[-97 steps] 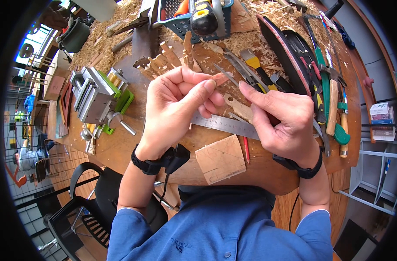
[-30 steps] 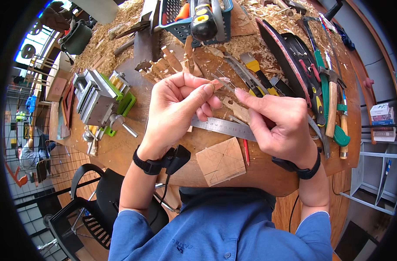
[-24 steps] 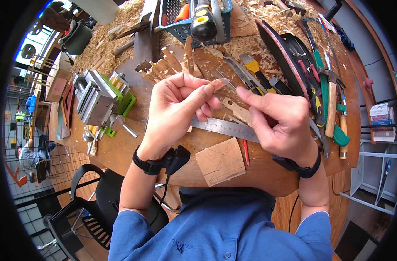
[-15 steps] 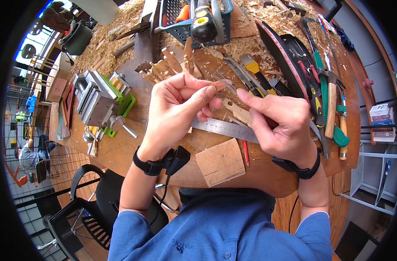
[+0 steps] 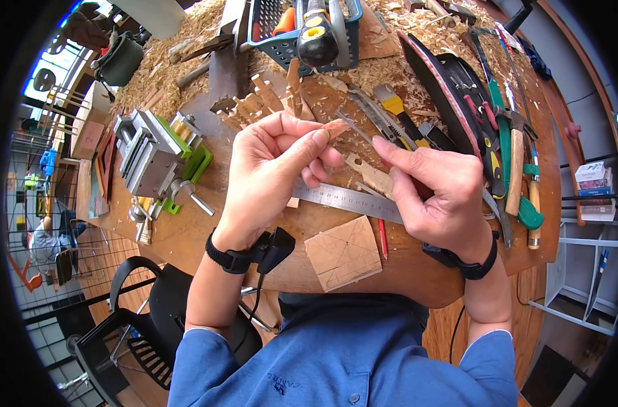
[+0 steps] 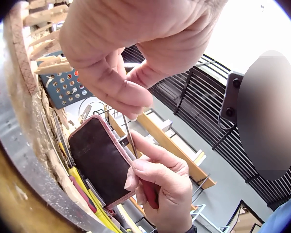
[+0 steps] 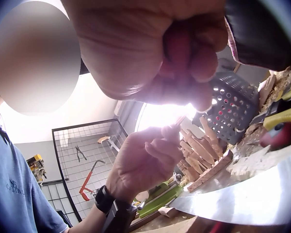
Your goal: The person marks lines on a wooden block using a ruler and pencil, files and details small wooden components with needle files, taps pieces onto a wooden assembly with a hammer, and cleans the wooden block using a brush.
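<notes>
My left hand pinches a small reddish wood piece between thumb and forefinger, its end poking out beyond the fingertips. Opposite it, my right hand grips a slim, file-like metal tool, whose red handle lies inside the curled fingers in the left wrist view. The tool's grey shaft reaches toward the left fingertips and meets the wood's end in the head view. Below the hands lie a steel ruler, a light wood piece with a hole, a square board with pencil lines and a red pencil.
A vise stands at the left. Behind the hands are a rack of carved wooden pegs and a blue basket of tools among wood shavings. A dark tool case and a hammer lie to the right.
The tool shaft slides back and forth at the wood's end and its angle changes slightly. My left hand and the wood piece have shifted a little left. The things on the bench stay put.
</notes>
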`<state>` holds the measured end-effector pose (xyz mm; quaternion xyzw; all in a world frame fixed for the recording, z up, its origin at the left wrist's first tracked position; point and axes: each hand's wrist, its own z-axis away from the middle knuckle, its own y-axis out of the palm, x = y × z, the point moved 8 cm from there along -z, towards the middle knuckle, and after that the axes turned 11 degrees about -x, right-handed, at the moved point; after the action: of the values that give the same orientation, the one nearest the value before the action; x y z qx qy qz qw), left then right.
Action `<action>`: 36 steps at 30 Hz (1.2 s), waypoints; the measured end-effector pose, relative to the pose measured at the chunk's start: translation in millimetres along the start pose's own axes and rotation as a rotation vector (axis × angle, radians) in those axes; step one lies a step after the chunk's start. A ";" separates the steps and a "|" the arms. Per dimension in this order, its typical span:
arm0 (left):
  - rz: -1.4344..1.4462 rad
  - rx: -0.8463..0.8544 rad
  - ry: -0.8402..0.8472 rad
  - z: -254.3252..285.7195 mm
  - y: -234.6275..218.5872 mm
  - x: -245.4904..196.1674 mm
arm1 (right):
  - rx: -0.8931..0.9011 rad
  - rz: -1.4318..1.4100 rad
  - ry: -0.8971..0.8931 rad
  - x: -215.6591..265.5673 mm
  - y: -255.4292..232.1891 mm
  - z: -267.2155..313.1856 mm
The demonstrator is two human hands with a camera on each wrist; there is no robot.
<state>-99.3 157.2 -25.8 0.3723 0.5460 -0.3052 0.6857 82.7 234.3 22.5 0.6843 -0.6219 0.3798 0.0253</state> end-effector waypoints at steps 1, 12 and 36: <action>0.008 -0.004 -0.011 -0.6 -1.0 0.1 | 0.032 0.023 -0.022 3.2 0.9 -0.9; 0.086 0.012 -0.045 -1.9 -3.0 4.3 | 0.090 0.053 -0.028 4.7 6.9 0.5; 0.058 0.057 -0.026 -1.0 -0.2 5.5 | 0.060 0.001 0.002 0.2 7.7 0.5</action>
<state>-98.7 157.9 -31.3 0.4032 0.5170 -0.3057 0.6904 76.2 232.1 18.8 0.6839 -0.6107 0.3990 0.0054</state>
